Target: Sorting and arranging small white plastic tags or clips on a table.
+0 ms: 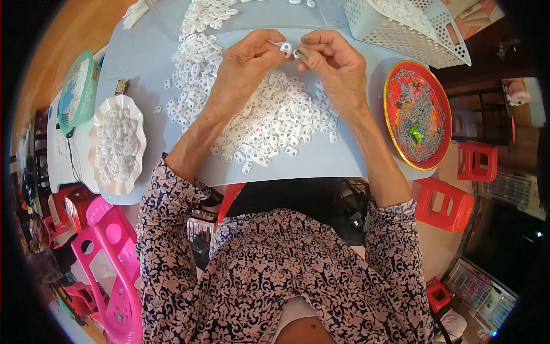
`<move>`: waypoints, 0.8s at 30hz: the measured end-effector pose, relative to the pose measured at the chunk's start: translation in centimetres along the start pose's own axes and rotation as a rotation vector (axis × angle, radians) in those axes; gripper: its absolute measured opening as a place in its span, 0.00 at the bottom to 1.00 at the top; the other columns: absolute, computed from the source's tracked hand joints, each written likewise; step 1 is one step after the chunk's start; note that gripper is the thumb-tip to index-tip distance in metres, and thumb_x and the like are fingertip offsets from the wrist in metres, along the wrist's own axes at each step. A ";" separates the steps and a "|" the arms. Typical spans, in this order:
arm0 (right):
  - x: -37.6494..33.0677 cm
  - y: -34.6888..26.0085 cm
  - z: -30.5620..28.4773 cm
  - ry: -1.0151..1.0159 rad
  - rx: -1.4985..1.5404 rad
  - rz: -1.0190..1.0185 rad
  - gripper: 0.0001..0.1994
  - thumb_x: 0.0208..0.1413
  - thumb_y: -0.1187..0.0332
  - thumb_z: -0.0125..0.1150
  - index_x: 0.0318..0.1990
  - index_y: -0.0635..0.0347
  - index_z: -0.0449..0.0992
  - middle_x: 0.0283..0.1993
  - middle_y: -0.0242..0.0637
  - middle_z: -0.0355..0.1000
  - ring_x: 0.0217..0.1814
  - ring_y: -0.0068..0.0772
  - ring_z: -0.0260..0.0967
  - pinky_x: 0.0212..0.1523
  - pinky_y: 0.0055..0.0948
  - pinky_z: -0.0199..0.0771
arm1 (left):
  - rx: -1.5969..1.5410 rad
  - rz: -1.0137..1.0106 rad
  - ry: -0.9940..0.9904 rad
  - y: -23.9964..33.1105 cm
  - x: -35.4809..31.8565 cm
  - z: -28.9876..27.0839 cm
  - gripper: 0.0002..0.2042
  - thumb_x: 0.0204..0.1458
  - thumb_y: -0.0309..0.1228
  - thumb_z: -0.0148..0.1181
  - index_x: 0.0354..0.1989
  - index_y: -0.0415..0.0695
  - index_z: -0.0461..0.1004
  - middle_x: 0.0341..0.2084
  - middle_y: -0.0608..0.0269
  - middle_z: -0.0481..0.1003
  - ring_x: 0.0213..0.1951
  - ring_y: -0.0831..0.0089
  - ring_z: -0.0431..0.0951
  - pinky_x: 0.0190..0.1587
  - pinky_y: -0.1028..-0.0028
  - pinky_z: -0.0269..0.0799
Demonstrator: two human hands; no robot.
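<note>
My left hand [243, 67] and my right hand [335, 66] meet above the light blue table [344, 163]. Together they pinch a small white plastic piece [286, 48] between thumbs and fingertips. Right below them spreads a large pile of similar white plastic pieces [269, 120]. More of these pieces [192, 71] trail off toward the far left of the table. Both forearms come up from patterned sleeves at the bottom.
A white scalloped dish [98, 123] at the left holds white pieces. A red round plate [394, 86] at the right holds grey metal bits. A white perforated basket [441, 43] sits far right, a green basket [86, 63] far left. Pink [112, 258] and red stools [444, 203] stand beside the table.
</note>
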State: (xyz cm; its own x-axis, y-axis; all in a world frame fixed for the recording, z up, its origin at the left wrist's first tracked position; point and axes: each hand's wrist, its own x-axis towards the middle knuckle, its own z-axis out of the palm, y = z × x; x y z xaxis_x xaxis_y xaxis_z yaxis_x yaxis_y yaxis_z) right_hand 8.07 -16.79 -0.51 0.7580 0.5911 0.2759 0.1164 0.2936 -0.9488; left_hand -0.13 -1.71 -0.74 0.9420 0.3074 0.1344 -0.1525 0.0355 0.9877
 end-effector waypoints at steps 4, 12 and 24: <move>0.1 -0.3 -0.5 -0.069 -0.120 0.011 0.10 0.52 0.77 0.59 0.42 0.67 0.71 0.33 0.35 0.74 0.30 0.18 0.69 0.34 0.18 0.72 | -0.126 -0.037 -0.071 -0.4 0.4 -1.2 0.08 0.53 0.26 0.55 0.39 0.38 0.74 0.29 0.65 0.76 0.33 0.80 0.74 0.38 0.79 0.66; 0.0 0.1 -0.3 -0.131 -0.190 0.009 0.11 0.50 0.79 0.58 0.42 0.67 0.70 0.31 0.33 0.73 0.30 0.17 0.68 0.32 0.18 0.70 | -0.194 -0.050 -0.030 -0.4 0.3 -0.8 0.08 0.52 0.27 0.56 0.38 0.39 0.76 0.28 0.65 0.76 0.34 0.79 0.74 0.40 0.79 0.66; -0.1 0.1 -0.1 -0.143 -0.205 0.000 0.13 0.50 0.79 0.56 0.45 0.65 0.70 0.30 0.30 0.72 0.29 0.14 0.66 0.31 0.16 0.69 | -0.121 -0.010 0.031 -0.3 0.1 -0.4 0.08 0.50 0.25 0.55 0.38 0.38 0.75 0.25 0.69 0.74 0.29 0.84 0.71 0.33 0.83 0.64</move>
State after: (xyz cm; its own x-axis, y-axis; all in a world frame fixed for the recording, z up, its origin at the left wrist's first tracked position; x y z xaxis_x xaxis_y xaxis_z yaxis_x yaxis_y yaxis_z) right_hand 8.07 -16.92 -0.69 0.6609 0.6959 0.2811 0.2550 0.1441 -0.9561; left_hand -0.08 -1.35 -1.05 0.9344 0.3354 0.1200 -0.1798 0.1532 0.9717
